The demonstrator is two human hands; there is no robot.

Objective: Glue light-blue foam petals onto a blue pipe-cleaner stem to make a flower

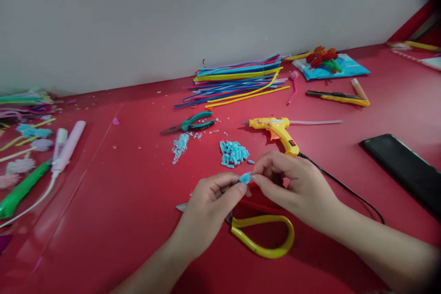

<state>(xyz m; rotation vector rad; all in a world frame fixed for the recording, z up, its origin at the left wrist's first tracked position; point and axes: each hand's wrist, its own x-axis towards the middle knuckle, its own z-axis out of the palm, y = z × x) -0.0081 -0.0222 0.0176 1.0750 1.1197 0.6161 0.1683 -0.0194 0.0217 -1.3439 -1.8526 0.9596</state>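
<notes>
Red table (138,239) | left hand (210,206), right hand (303,188): grip closed on blue piece (245,178) | scissors (268,253) beneath

I have bare red tabletop (127,220) toward eight o'clock; at five the yellow-handled scissors (263,236) obstruct, at one the glue gun (275,131), at three the phone (406,170).

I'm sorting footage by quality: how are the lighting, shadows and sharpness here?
Head view: light dull, with no harsh glare; soft shadow on the red table below the right forearm; top right corner blacked out; fine detail soft, including the blue piece in the left hand.
</notes>
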